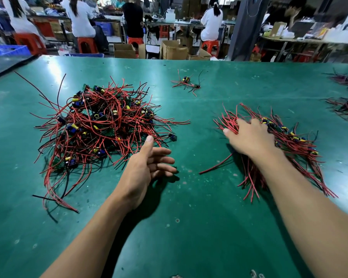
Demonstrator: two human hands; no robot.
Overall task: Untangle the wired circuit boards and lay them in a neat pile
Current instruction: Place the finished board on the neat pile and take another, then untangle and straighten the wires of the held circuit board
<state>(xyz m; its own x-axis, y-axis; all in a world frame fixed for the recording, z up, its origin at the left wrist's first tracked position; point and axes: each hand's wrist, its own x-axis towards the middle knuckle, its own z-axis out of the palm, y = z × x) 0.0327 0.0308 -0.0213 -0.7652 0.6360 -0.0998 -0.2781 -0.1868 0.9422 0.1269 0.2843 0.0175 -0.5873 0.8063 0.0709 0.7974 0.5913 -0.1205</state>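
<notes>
Bare forearms [84, 243] cross green mat [189, 227]. Our left hand [147, 167] hovers empty, fingers loosely straight, thumb raised, at edge of tangled heap [105, 121] of wired boards at 10 o'clock, poised, we judge, for next pick. Our right hand [249, 137], fingers spread flat and gripping nothing, presses sorted pile [293, 143] at 2 o'clock, likely keeping wires aligned. Stray cluster [186, 83] at 12 o'clock.

On the table [189, 227], the tangled heap [100, 125] lies left, the neat pile [289, 149] right, a few loose boards [186, 83] behind.
</notes>
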